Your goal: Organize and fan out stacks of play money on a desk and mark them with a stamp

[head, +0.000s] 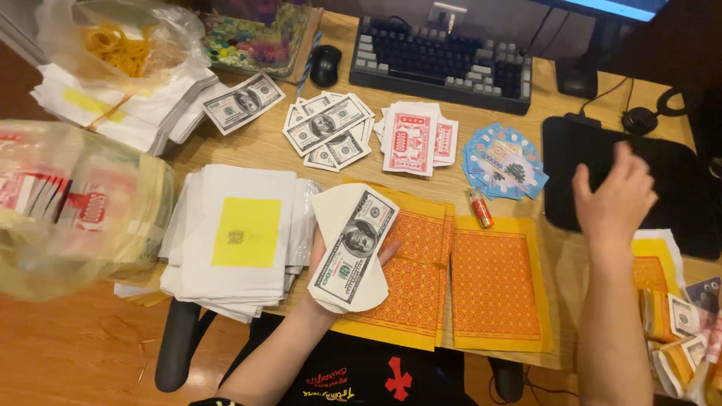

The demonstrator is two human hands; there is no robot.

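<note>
**Left hand holds a note on white paper, right hand open above the black pad**

Your left hand (pixel 331 278) sits at about 6 o'clock on the desk, palm up, gripping one white sheet (pixel 337 207) with a single banknote (pixel 353 248) laid on top of it; your fingers close around both from beneath. Your right hand (pixel 613 199) is at 3 o'clock, fingers spread and loose, holding nothing, hovering over the black pad (pixel 677 188).

Directly under and to the right of your left hand lie two orange printed sheets (pixel 492 286) with yellow borders, side by side, touching along their inner edges. One small red lighter (pixel 480 208) rests at the top edge of the right sheet.

At 9 o'clock stands one stack of white paper (pixel 233 278) with a yellow square (pixel 247 231) on top. Farther left, one clear plastic bag (pixel 68 218) holds red-and-white paper bundles.

Across 12 o'clock you have four spreads: one pair of banknotes at 11 o'clock (pixel 242 101), one fanned pile of banknotes (pixel 331 129), too overlapped to count, one pile of red-and-white notes (pixel 416 137), and one fan of blue cards (pixel 502 160). Behind them sit one keyboard (pixel 444 60) and one black mouse (pixel 326 65).

At 10 o'clock, another white stack (pixel 113 105) carries a bag of yellow rubber bands (pixel 116 45). At 4 o'clock, folded bundles (pixel 677 331) lie heaped, their number unclear.
</note>
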